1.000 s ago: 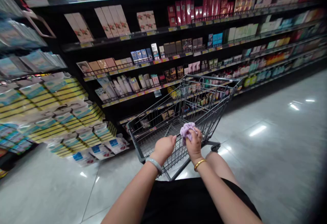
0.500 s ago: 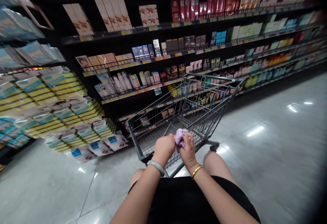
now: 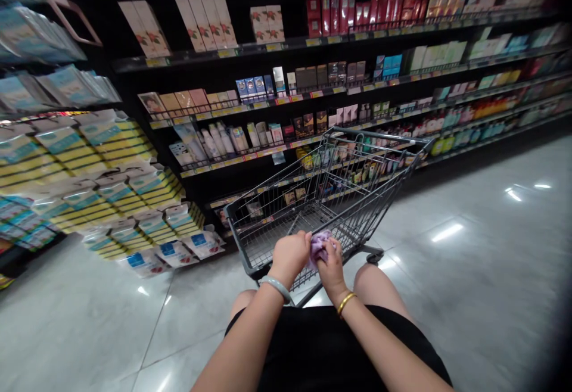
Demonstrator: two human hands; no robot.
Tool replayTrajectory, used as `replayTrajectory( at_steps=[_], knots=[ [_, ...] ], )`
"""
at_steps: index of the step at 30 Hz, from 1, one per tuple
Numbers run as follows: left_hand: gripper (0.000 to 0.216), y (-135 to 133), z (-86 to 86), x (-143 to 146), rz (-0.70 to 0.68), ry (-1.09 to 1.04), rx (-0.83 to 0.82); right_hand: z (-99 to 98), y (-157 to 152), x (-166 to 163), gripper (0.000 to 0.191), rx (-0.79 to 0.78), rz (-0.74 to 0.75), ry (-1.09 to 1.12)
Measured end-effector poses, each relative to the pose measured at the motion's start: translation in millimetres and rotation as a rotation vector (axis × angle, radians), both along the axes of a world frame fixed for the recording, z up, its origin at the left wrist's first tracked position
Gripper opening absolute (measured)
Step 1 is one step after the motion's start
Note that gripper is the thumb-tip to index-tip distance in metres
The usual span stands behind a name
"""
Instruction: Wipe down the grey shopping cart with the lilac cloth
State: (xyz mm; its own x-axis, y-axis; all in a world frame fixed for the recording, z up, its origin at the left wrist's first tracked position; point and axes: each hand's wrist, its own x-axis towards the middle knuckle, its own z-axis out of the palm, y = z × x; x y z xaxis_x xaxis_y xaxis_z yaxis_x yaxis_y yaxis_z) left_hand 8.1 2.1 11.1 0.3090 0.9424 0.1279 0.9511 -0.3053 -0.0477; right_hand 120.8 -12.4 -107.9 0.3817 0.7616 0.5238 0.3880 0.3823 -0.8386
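Scrunchie (image 3: pixel 320 244), pale purple, sits just below the middle of the frame, bunched between both hands right over the near end of the cart.

— Who actually has it?

— Right hand (image 3: pixel 331 260) has its fingers closed around the fabric, pinching it from the right. Left hand (image 3: pixel 290 254) is curled into a loose fist pressed against it from the left; whether its fingers truly grip the cloth I cannot tell, since the knuckles hide them.

— So what might go wrong?

— My guess: a slip. The scrunchie is soft and small, and it hangs above the shopping cart (image 3: pixel 250 264), whose wire basket has wide gaps. If the pinch loosens it could drop into the basket, or off the near edge onto the glossy floor (image 3: pixel 469 273) at the right of the frame.

— Anything about the cart itself?

— Neither hand clearly rests on its handle, so it looks free to roll. It points toward the dark shelves (image 3: pixel 286 103) across the upper half, with stacked packs (image 3: pixel 111 201) at lower left close by; a nudge from a knee could send it into them.
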Motion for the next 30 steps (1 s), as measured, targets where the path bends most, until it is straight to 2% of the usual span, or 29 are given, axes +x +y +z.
replayTrajectory(
  at_steps=[2,4,8,10,15,17,22,24,30],
  knots=[
    [0.054,-1,-0.6,1,0.011,-0.024,0.02,-17.8,-1,-6,0.036,-0.048,-0.02,0.035],
    [0.054,-1,-1.7,1,-0.006,-0.036,0.034,-19.5,-3,-11,0.032,-0.065,-0.026,0.052],
    [0.053,-1,-2.7,0,-0.013,-0.038,0.016,9.0,-8,-12,0.023,-0.03,-0.015,0.053],
    [0.054,-2,-2.0,0,-0.016,-0.043,0.004,15.6,-10,-11,0.022,-0.017,0.003,0.041],
    [0.051,-6,2.1,4,0.029,-0.086,-0.053,-12.2,-17,-19,0.024,-0.127,0.026,0.083],
    [0.046,-9,4.1,2,0.037,-0.105,-0.072,-13.9,-20,-22,0.019,-0.138,0.041,0.09],
    [0.043,-23,6.2,-23,0.098,-0.111,-0.068,27.6,-24,-27,0.019,-0.044,0.092,0.073],
    [0.045,-32,5.4,-39,0.153,-0.089,-0.058,32.1,-25,-30,0.021,0.004,0.151,0.024],
    [0.039,-52,-3.0,-76,0.143,-0.072,0.034,-18.7,-35,-43,0.018,-0.18,0.257,-0.029]
  ],
)
